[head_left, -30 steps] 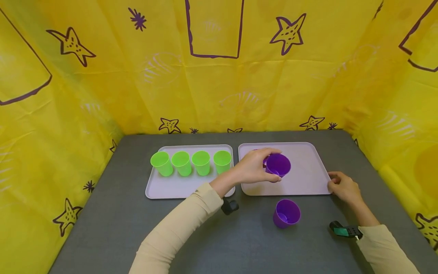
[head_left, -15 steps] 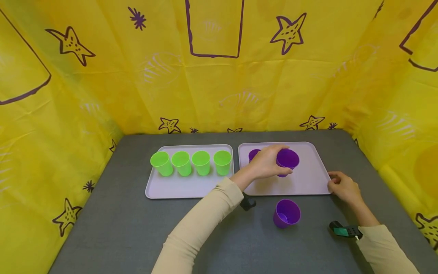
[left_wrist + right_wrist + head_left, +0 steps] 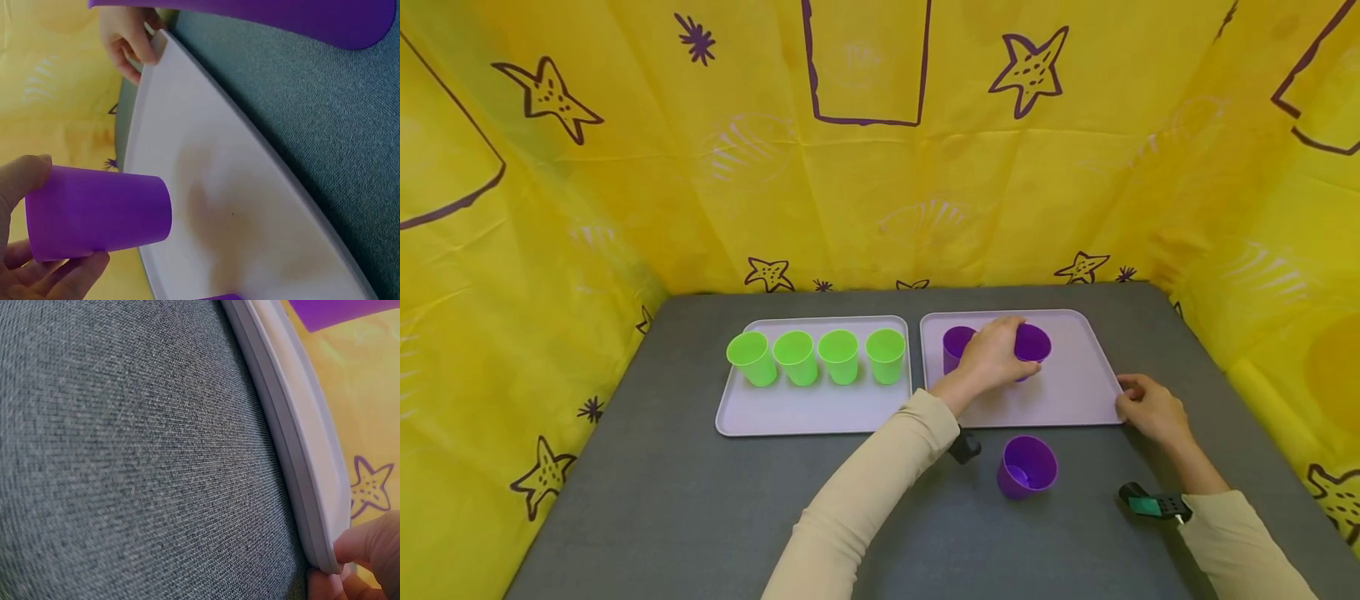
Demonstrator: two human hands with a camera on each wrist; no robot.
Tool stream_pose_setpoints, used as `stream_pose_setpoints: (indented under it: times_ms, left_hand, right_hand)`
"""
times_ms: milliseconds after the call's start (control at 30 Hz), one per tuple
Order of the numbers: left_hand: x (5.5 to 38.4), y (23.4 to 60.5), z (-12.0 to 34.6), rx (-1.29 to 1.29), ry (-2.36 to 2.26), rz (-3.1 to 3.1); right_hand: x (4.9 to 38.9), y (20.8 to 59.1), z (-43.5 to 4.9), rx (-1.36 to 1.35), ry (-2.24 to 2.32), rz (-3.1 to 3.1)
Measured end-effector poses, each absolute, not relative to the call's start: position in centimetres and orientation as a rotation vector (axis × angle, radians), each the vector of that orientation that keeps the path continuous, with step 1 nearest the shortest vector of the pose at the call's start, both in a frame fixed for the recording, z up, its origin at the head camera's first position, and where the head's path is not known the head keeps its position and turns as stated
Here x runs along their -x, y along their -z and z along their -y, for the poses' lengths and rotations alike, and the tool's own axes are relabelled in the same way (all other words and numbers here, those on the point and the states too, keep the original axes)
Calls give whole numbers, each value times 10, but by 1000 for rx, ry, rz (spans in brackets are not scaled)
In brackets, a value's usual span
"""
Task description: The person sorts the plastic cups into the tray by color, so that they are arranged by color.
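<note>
My left hand [image 3: 992,357] grips a purple cup [image 3: 103,214] near its rim, thumb on one side and fingers on the other. That cup is upright over the right-hand pale tray [image 3: 1078,392]; whether its base touches the tray I cannot tell. Another purple cup [image 3: 953,350] stands at the tray's left end, partly hidden by the hand. A further purple cup [image 3: 1027,468] stands on the table in front of the tray. My right hand [image 3: 1154,410] pinches the tray's front right corner, as the right wrist view also shows.
To the left lies a second pale tray [image 3: 797,417] bearing a row of several green cups [image 3: 838,357]. Both trays rest on a dark grey table [image 3: 700,517]. Yellow patterned cloth [image 3: 865,192] hangs behind and at the sides.
My left hand has carried the purple cup rightward and slightly back, uncovering the cup at the tray's left end. My right hand stays at the tray corner.
</note>
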State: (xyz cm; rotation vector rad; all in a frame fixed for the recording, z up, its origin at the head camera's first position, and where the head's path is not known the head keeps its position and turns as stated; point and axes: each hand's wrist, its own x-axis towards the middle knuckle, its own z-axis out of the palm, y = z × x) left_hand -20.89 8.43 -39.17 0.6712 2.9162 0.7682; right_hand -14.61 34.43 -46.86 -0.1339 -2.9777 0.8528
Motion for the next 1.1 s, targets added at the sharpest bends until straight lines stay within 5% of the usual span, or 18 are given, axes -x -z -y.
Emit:
stream_pose_setpoints:
  times_ms: [1100]
  left_hand:
    - [208,402,-107,-369,-614,-2995]
  right_hand:
    - [146,468,-342,132,-814,2973]
